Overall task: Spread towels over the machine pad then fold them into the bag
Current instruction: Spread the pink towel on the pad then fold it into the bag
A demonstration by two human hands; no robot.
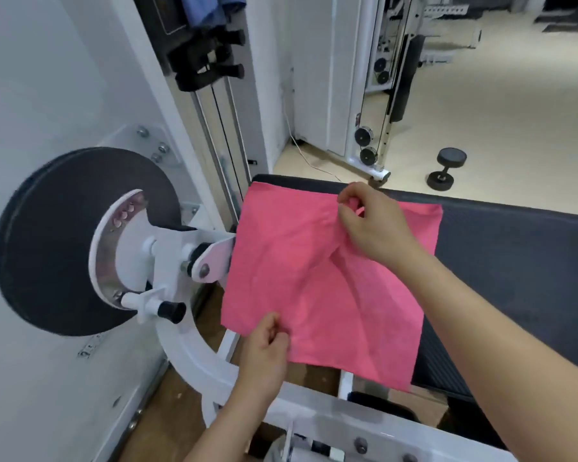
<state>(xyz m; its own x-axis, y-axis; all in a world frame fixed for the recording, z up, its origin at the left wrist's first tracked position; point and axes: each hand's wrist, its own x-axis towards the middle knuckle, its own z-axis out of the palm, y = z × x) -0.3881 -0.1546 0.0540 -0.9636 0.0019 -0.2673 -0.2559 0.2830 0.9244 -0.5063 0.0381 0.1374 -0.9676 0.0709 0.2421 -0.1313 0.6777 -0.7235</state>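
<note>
Lying spread over the left end of a dark machine pad (pixel 514 261), a pink towel (pixel 314 281) fills the middle of the view. Its near edge hangs off the front of the pad, and its left edge overhangs the pad's end.

The left hand (pixel 267 341) comes in from 6 o'clock and pinches the towel's near edge close to its 7 o'clock corner, fingers curled against the thumb. The right hand (pixel 371 221), reaching in from 4 o'clock, pinches a raised fold of cloth near the towel's far edge, at about 1 o'clock on the towel. Creases run from that fold down towards the near edge.

At 9 o'clock a large black disc (pixel 64 241) sits on the machine's white frame (pixel 187 361), just beside the towel's left edge. At 1 o'clock, well beyond the pad, a black dumbbell (pixel 447 168) lies on the pale floor near a white cable machine (pixel 371 138). Blue cloth (pixel 207 8) hangs at 11 o'clock, at the top edge.
</note>
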